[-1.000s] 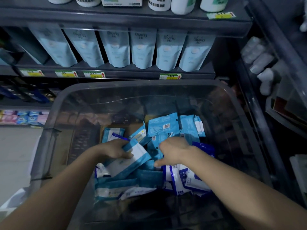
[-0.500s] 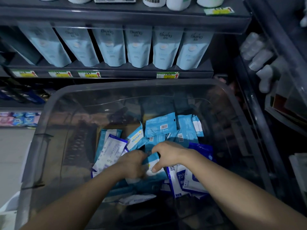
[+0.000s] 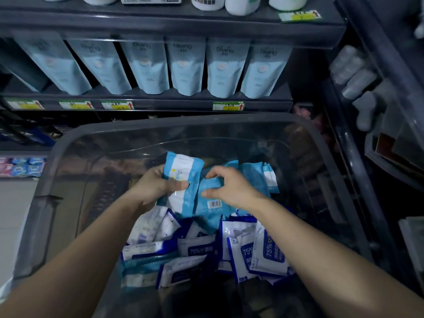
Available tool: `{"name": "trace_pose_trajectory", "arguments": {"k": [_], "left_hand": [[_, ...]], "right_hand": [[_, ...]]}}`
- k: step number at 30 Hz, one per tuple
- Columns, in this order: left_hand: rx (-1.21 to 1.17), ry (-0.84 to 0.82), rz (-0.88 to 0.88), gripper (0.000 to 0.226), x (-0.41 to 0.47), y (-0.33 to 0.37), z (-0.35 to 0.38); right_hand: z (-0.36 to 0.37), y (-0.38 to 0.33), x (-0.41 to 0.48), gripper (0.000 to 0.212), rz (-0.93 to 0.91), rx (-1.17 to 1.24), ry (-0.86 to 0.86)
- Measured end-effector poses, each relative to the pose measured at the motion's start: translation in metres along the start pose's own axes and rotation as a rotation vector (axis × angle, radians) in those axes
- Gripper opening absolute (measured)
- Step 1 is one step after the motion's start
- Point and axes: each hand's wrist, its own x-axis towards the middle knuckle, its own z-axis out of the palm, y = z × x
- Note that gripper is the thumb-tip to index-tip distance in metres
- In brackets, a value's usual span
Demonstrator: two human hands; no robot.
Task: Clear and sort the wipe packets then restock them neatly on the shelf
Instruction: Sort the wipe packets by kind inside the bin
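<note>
Left hand: the left hand [image 3: 158, 187] reaches in from the lower left over the near rim of the bin, forearm stretched diagonally, wrist bent slightly up; thumb on the front face and fingers wrapped behind a light-blue-and-white wipe packet [image 3: 181, 180], which it holds upright and a little tilted above the pile.
Right hand: the right hand [image 3: 231, 189] comes in from the lower right, forearm long and straight, palm turned down; thumb and forefinger are pinched on the top edge of a light-blue packet with a barcode [image 3: 212, 201], the other fingers curled loosely over it.
Hands together: the two hands are close, the held packets touching or overlapping between them; which one lies in front at the seam cannot be told.
Bin: a clear plastic bin [image 3: 68, 145] with a grey rim fills the lower view, in front of the shelving.
Loose packets: more light-blue packets [image 3: 259, 175] lie behind the right hand; white-and-dark-blue packets marked 75% [image 3: 250, 251] are heaped in the near part of the bin, below both wrists.
Shelf: a dark shelf [image 3: 146, 104] above the bin carries a row of pale blue pouches [image 3: 183, 67] standing side by side, with yellow price tags [image 3: 228, 106] on its front edge.
</note>
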Motion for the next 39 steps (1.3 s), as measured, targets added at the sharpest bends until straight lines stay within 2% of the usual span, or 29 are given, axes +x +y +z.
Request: {"name": "trace_pose_trajectory", "arguments": {"k": [2,4,6,7,9,10,11,13,14,16,18,21,23,26,27,29,34,37,39], "left_hand": [[0.073,0.177,0.102,0.026,0.006,0.002,0.011],[0.379,0.349,0.239,0.018,0.015,-0.004,0.015],[0.78,0.467,0.223,0.012,0.022,-0.013,0.017],[0.912,0.478,0.138,0.02,0.024,-0.019,0.018],[1.026,0.444,-0.024,0.043,0.025,-0.031,0.019],[1.043,0.439,-0.051,0.05,0.025,-0.037,0.018],[1.032,0.435,-0.055,0.053,0.025,-0.041,0.017],[0.927,0.441,-0.033,0.05,0.025,-0.046,0.012],[0.86,0.432,-0.023,0.046,0.025,-0.047,0.008],[0.77,0.438,0.012,0.035,0.023,-0.049,-0.003],[0.864,0.472,0.016,0.032,0.019,-0.053,-0.02],[1.03,0.475,-0.169,0.061,0.013,-0.066,-0.044],[1.0,0.415,-0.292,0.088,0.018,-0.088,-0.06],[0.992,0.392,-0.337,0.118,0.019,-0.102,-0.068],[0.978,0.372,-0.351,0.116,0.013,-0.095,-0.064],[0.986,0.353,-0.378,0.098,0.003,-0.084,-0.056],[0.977,0.311,-0.356,0.089,0.0,-0.087,-0.049],[0.85,0.3,-0.393,0.092,-0.001,-0.089,-0.049],[0.906,0.204,-0.415,0.07,-0.001,-0.085,-0.046]], "right_hand": [[-0.002,-0.001,0.002,0.025,-0.135,-0.187,0.206],[-0.002,0.004,0.003,0.029,-0.345,-0.477,0.457],[0.002,0.014,0.005,0.033,-0.461,-0.726,0.612],[0.005,0.021,0.008,0.03,-0.492,-0.798,0.619],[0.012,0.031,0.011,0.017,-0.522,-0.873,0.529],[0.013,0.033,0.012,0.015,-0.507,-0.906,0.457],[0.013,0.033,0.013,0.025,-0.464,-0.941,0.366],[0.011,0.028,0.011,0.059,-0.36,-1.041,0.161],[0.011,0.025,0.011,0.069,-0.337,-1.088,0.111],[0.014,0.02,0.012,0.068,-0.33,-1.129,0.129],[0.021,0.012,0.011,0.061,-0.357,-1.129,0.146],[0.042,0.009,0.013,0.052,-0.516,-1.005,0.1],[0.06,0.005,0.014,0.04,-0.645,-0.921,0.044],[0.085,-0.004,0.014,0.031,-0.676,-0.88,-0.147],[0.091,-0.005,0.015,0.029,-0.633,-0.886,-0.217],[0.099,-0.006,0.017,0.025,-0.516,-0.918,-0.294],[0.11,0.001,0.024,0.029,-0.367,-1.019,-0.291],[0.112,0.001,0.025,0.037,-0.282,-0.874,-0.275],[0.11,-0.002,0.027,0.037,-0.228,-0.759,-0.275]]}}
